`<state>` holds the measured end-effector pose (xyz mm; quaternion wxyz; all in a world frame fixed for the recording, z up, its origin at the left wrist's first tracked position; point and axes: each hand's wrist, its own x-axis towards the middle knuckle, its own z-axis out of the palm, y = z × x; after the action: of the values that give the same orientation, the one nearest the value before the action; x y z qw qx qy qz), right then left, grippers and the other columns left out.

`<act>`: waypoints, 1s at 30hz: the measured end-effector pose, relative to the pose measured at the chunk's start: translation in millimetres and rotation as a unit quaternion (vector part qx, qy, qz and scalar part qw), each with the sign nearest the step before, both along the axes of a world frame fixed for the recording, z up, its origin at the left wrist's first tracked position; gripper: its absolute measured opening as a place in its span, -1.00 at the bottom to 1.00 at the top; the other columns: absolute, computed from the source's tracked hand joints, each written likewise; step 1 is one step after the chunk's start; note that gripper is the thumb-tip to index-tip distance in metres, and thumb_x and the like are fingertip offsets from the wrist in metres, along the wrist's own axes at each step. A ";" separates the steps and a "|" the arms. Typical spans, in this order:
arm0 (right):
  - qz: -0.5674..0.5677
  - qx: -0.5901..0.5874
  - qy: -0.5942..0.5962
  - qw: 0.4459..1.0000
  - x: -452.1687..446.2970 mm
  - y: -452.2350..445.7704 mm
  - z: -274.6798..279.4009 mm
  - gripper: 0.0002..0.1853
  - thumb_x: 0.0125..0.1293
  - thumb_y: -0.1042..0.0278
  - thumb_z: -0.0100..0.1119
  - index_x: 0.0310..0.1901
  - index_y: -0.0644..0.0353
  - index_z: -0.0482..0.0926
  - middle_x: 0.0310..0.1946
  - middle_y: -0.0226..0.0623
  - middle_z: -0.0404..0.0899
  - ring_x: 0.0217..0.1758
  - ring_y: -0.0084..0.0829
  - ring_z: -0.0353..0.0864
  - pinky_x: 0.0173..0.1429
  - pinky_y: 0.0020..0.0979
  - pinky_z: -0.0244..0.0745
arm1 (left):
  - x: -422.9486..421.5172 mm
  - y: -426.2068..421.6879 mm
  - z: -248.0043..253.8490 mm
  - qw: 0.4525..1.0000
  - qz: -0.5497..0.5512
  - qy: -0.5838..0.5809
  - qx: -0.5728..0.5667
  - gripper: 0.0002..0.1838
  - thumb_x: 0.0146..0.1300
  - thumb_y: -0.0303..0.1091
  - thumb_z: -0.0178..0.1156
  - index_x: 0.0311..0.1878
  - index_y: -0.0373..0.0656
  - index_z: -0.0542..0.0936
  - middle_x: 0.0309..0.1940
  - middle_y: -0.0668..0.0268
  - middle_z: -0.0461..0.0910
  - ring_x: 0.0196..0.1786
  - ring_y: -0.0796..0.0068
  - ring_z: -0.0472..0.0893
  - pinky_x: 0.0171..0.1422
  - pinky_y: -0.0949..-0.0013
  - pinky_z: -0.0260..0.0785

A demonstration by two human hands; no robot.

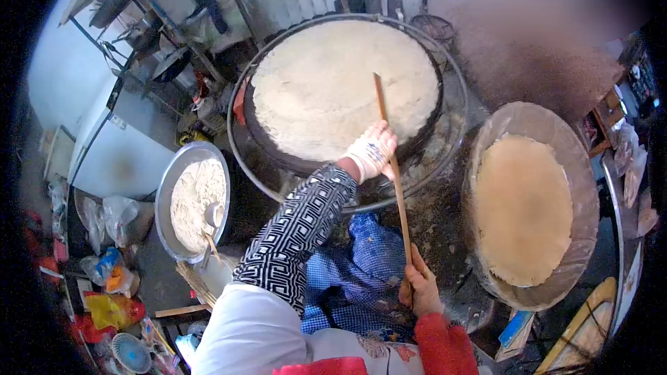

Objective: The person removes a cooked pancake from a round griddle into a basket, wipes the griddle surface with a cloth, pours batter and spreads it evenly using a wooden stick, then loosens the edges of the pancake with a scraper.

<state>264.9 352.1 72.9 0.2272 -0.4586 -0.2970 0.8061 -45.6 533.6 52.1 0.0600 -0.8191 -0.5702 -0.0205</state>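
Note:
My left hand [373, 151], in a white work glove, is closed around the middle of a long flat wooden stick [399, 198]. Bare and lower down, my right hand [421, 285] is wrapped around the near end of that stick. The stick's far tip rests over a wide, thin, pale sheet of batter [326, 90], which covers most of a big round dark griddle [299, 164]. A metal ring [233, 140] encircles the griddle. My left forearm, in a black-and-white patterned sleeve cover, reaches across in front of me.
At left stands a metal basin [164, 198] of pale batter or dough [187, 201] with a ladle [213, 215] in it. At right, a plastic-lined round container [585, 198] holds thin tan flatbread [524, 212]. Plastic bags [121, 219] and clutter line the left side.

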 end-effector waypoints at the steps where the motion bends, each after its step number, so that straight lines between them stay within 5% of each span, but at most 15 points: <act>1: 0.020 -0.004 0.005 1.000 -11.4 9.4 3.7 -0.33 0.39 0.26 0.16 0.51 -0.03 0.22 -0.51 -0.53 0.45 -0.69 -0.63 0.30 -0.59 -0.52 0.27 | -18.3 -5.6 1.5 0.999 0.008 -0.014 0.030 0.16 -0.29 0.43 0.25 0.23 -0.43 0.39 0.25 -0.11 0.41 0.44 -0.16 0.25 0.57 0.00 0.02; 3: 0.059 -0.007 0.017 0.998 -34.2 23.4 9.3 -0.33 0.41 0.18 0.13 0.51 0.03 0.20 -0.64 -0.49 0.40 -0.73 -0.62 0.31 -0.64 -0.51 0.23 | -50.8 -18.3 13.9 0.999 0.048 -0.004 0.003 0.14 -0.27 0.43 0.24 0.22 -0.42 0.39 0.24 -0.10 0.41 0.43 -0.17 0.25 0.57 0.01 0.02; 9: 0.153 0.082 0.025 0.984 -104.2 37.0 -12.5 -0.34 0.37 0.34 0.15 0.49 0.09 0.24 -0.55 -0.50 0.46 -0.71 -0.66 0.35 -0.64 -0.56 0.22 | -145.3 -75.4 9.9 0.987 0.151 -0.051 0.020 0.07 -0.29 0.20 0.37 0.26 -0.37 0.36 0.28 -0.09 0.36 0.41 -0.16 0.25 0.56 0.01 0.06; 11: 0.192 0.118 0.007 0.974 -125.0 32.8 -17.2 -0.36 0.37 0.39 0.14 0.48 0.09 0.25 -0.52 -0.50 0.47 -0.70 -0.68 0.35 -0.64 -0.55 0.23 | -178.2 -102.5 0.2 0.982 0.183 -0.044 0.027 0.14 -0.29 0.35 0.30 0.28 -0.37 0.36 0.33 -0.11 0.33 0.48 -0.14 0.18 0.60 0.01 -0.04; 14: 0.228 0.159 0.008 0.961 -149.1 22.2 -28.8 -0.38 0.38 0.38 0.19 0.46 0.02 0.30 -0.48 -0.51 0.50 -0.66 -0.69 0.37 -0.59 -0.54 0.29 | -199.7 -148.7 12.3 0.969 0.247 -0.027 -0.004 0.15 -0.20 0.33 0.30 0.33 -0.41 0.29 0.36 -0.12 0.28 0.48 -0.14 0.17 0.61 -0.01 -0.07; 17: 0.298 0.358 -0.090 0.880 -156.6 14.1 -47.5 -0.39 0.36 0.28 0.26 0.44 -0.18 0.35 -0.39 -0.37 0.67 -0.54 -0.54 0.56 -0.35 -0.46 0.49 | -204.2 -206.2 17.6 0.957 0.288 -0.017 0.015 0.11 -0.06 0.35 0.22 0.39 -0.36 0.23 0.38 -0.13 0.25 0.46 -0.21 0.18 0.59 -0.06 -0.06; 19: 0.362 0.342 -0.111 0.860 -133.9 10.3 -23.1 -0.29 0.32 -0.04 0.21 0.48 -0.29 0.22 -0.18 0.17 0.65 -0.07 0.08 0.68 0.02 -0.19 0.55 | -188.7 -234.1 6.3 0.955 0.296 0.014 0.023 0.18 -0.07 0.42 0.19 0.44 -0.35 0.17 0.41 -0.17 0.19 0.47 -0.27 0.15 0.59 -0.14 -0.12; 20: 0.365 0.346 -0.129 0.855 -113.2 5.4 -5.8 -0.27 0.32 -0.09 0.19 0.49 -0.28 0.19 -0.17 0.14 0.67 -0.10 0.09 0.69 0.02 -0.19 0.56 | -176.5 -230.5 -0.6 0.959 0.279 0.010 0.060 0.22 -0.13 0.39 0.26 0.45 -0.33 0.15 0.41 -0.18 0.17 0.48 -0.30 0.12 0.59 -0.16 -0.15; 22: 0.287 0.348 -0.148 0.880 -57.8 -12.4 -17.5 -0.30 0.33 0.02 0.20 0.49 -0.31 0.20 -0.11 0.16 0.66 -0.08 0.03 0.71 0.07 -0.24 0.56 | -104.4 -184.5 50.5 0.969 0.241 -0.038 0.035 0.30 -0.30 0.54 0.20 0.42 -0.29 0.23 0.40 -0.12 0.23 0.47 -0.18 0.20 0.56 -0.17 -0.11; 23: 0.246 0.302 -0.194 0.901 -31.5 -19.6 -5.0 -0.29 0.34 0.07 0.21 0.50 -0.24 0.20 -0.05 0.10 0.66 -0.08 -0.04 0.71 0.10 -0.29 0.55 | -84.3 -158.0 42.1 0.979 0.145 -0.088 0.111 0.24 -0.18 0.62 0.09 0.35 -0.32 0.31 0.33 -0.13 0.31 0.42 -0.17 0.27 0.52 -0.15 -0.03; 26: 0.038 0.254 -0.192 0.947 11.9 -55.7 -9.3 -0.29 0.35 0.22 0.18 0.52 -0.03 0.18 0.07 -0.09 0.62 -0.18 -0.27 0.68 0.02 -0.40 0.55 | -4.2 -56.9 55.1 0.981 -0.066 -0.163 0.077 0.18 -0.02 0.56 0.03 0.35 -0.43 0.29 0.32 -0.18 0.32 0.45 -0.22 0.20 0.57 -0.06 -0.04; 27: -0.001 0.224 -0.175 0.959 13.9 -59.2 -11.4 -0.29 0.36 0.26 0.17 0.52 0.02 0.18 0.10 -0.15 0.60 -0.21 -0.34 0.65 -0.03 -0.42 0.55 | 17.2 -34.6 37.1 0.976 -0.099 -0.174 0.085 0.17 -0.11 0.45 0.21 0.35 -0.42 0.29 0.32 -0.16 0.32 0.46 -0.18 0.19 0.58 -0.01 -0.02; 28: -0.041 0.194 -0.158 0.967 15.9 -62.7 -13.5 -0.30 0.36 0.31 0.16 0.52 0.07 0.17 0.13 -0.21 0.58 -0.24 -0.41 0.62 -0.08 -0.44 0.55 | 35.8 -17.5 21.5 0.992 -0.079 -0.090 -0.025 0.18 -0.20 0.35 0.33 0.36 -0.41 0.29 0.33 -0.13 0.33 0.47 -0.16 0.19 0.59 0.00 -0.01; 30: -0.024 0.081 -0.135 0.987 11.8 -57.1 -12.7 -0.30 0.37 0.39 0.13 0.52 0.16 0.16 0.18 -0.30 0.52 -0.28 -0.51 0.54 -0.15 -0.48 0.54 | 38.9 -9.1 12.3 0.996 -0.057 -0.065 -0.034 0.19 -0.27 0.33 0.37 0.34 -0.40 0.31 0.32 -0.11 0.35 0.47 -0.11 0.21 0.59 0.04 0.00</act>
<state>276.7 295.0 60.1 0.2405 -0.5504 -0.3788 0.7041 -6.7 524.5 64.3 -0.0065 -0.8488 -0.5256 -0.0573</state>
